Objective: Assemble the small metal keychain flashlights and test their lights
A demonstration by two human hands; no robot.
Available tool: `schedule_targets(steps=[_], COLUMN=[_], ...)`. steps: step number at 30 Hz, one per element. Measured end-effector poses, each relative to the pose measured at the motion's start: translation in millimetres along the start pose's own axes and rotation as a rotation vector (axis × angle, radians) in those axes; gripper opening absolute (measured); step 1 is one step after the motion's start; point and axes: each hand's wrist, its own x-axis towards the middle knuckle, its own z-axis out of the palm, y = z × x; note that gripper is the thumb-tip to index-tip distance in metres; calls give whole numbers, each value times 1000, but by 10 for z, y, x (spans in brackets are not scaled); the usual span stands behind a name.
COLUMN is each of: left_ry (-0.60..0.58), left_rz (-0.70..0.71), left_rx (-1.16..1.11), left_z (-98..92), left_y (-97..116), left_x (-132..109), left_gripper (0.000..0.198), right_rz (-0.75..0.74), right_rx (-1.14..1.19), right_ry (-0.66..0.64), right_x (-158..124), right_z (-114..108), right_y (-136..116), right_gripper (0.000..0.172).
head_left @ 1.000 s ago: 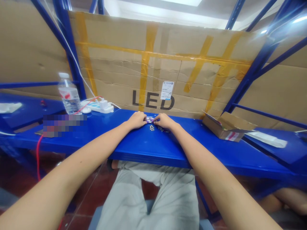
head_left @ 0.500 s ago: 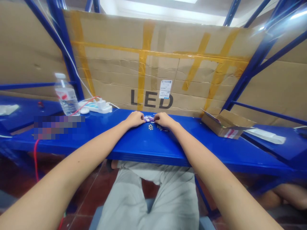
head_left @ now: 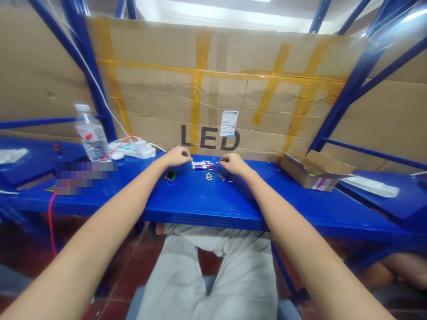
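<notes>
A small bundle of purple-and-silver metal tubes (head_left: 200, 165) lies at the back middle of the blue table, between my hands. My left hand (head_left: 177, 157) hovers at its left end, fingers loosely bent and apart, with nothing visible in them. To its right, my right hand (head_left: 233, 163) has curled fingers, slightly apart, and no held thing shows. Small round silver parts (head_left: 208, 176) form a cluster in front of the tubes. More small metal pieces (head_left: 224, 178) lie beneath my right hand, partly covered. Dark slim cylinders (head_left: 171, 175), one with green, rest below my left hand.
On the left stand a water bottle (head_left: 91, 135) and a white power strip (head_left: 135, 150) with cables. An open cardboard box (head_left: 316, 171) sits at the right. A large cardboard panel (head_left: 160, 98) rises behind the blue table (head_left: 200, 200). Another person's bent limb shows at lower right.
Both hands have let go of the purple tubes. The left moved left and slightly up, the right a little to the right. The tubes and dark cylinders are now uncovered.
</notes>
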Motion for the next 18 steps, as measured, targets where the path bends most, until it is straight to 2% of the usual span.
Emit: schedule_targets(steps=[2,4,6,8,14,16,18], left_ry=[-225,-407,-510,-539,-490,-341,-71], left_rz=[30,33,43,45,-4,53,159], left_rx=[-12,8,30,54,115,105,93], left_z=[-201,-347,-421,-435,-338,-251,-116], left_y=[-72,-120,-144,-158,-134,-44,112], left_x=[-106,-217,-299,-336,-309,-297,-286], left_gripper=[41,61,74,79,72,65,61], right_rz=[12,20,30,36,34,33,48], right_rx=[35,57,65,71,87,112,213], right_ry=[9,9,13,16,29,54,67], right_x=[-33,-60,-80,-93,-86,-73,-68], right_z=[-38,-69,-91,-100,-92,-97,-107], right_y=[49,76,74,54,38,51,46], right_gripper=[19,18,18,18,18,18,18])
